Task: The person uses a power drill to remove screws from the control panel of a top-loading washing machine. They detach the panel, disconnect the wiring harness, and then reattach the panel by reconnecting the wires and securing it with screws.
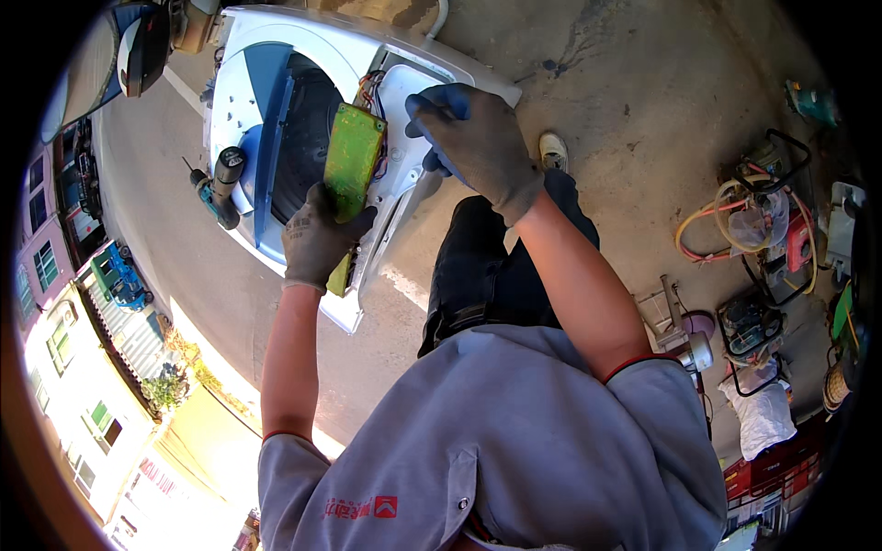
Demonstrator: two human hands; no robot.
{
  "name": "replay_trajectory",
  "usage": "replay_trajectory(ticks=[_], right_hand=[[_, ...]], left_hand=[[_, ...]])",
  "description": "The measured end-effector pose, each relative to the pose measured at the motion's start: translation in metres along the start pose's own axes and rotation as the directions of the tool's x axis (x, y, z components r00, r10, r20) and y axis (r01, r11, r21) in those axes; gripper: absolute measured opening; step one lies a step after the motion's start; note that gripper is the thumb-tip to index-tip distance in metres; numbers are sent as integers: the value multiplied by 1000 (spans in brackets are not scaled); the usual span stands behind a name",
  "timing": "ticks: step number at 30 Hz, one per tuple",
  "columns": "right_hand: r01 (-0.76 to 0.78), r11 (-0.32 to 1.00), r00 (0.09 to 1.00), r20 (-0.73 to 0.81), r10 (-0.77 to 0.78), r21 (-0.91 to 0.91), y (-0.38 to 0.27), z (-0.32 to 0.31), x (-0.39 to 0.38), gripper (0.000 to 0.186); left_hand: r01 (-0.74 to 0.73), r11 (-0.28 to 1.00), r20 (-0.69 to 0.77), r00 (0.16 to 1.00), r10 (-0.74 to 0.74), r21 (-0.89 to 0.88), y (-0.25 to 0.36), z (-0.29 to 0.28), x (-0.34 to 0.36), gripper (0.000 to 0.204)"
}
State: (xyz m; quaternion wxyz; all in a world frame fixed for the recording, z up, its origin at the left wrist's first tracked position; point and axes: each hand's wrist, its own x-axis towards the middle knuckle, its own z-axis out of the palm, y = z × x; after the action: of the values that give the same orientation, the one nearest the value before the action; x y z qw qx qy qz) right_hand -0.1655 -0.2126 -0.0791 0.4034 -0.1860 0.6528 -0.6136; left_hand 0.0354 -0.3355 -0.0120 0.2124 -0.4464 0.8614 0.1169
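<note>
Green circuit board (351,165) (wires attached) clasped by left hand (317,241); right hand (478,147) grips washing machine panel (404,101).

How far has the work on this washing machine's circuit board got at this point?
Done: the washing machine's control panel is opened and the green circuit board is lifted out of it. In hand: the left hand holds the board tilted up, while the right hand rests on the white panel housing. Left: coloured wires appear to join the board's top end to the machine, so it is not free.
</note>
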Motion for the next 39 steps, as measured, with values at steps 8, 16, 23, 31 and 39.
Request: replay_trajectory(ticks=[8,16,23,31,39], right_hand=[[-75,997,997,18,74,36,43,19,-72,38],[71,984,976,-214,-35,161,51,64,-76,44],[167,966,963,-244,-116,200,54,71,-76,35],[145,959,967,-239,-86,242,53,80,-81,33],[107,966,961,-274,-40,234,60,83,-79,29]], left_hand=[[-104,965,-17,994,103,-240,-5,3,4,48],[-192,956,-90,980,176,-223,-6,-1,1,41],[-142,973,-31,990,138,-183,-7,-14,-5,45],[-107,985,19,994,110,-136,-4,-16,-10,53],[-148,983,-59,986,154,105,0,-9,-17,46]])
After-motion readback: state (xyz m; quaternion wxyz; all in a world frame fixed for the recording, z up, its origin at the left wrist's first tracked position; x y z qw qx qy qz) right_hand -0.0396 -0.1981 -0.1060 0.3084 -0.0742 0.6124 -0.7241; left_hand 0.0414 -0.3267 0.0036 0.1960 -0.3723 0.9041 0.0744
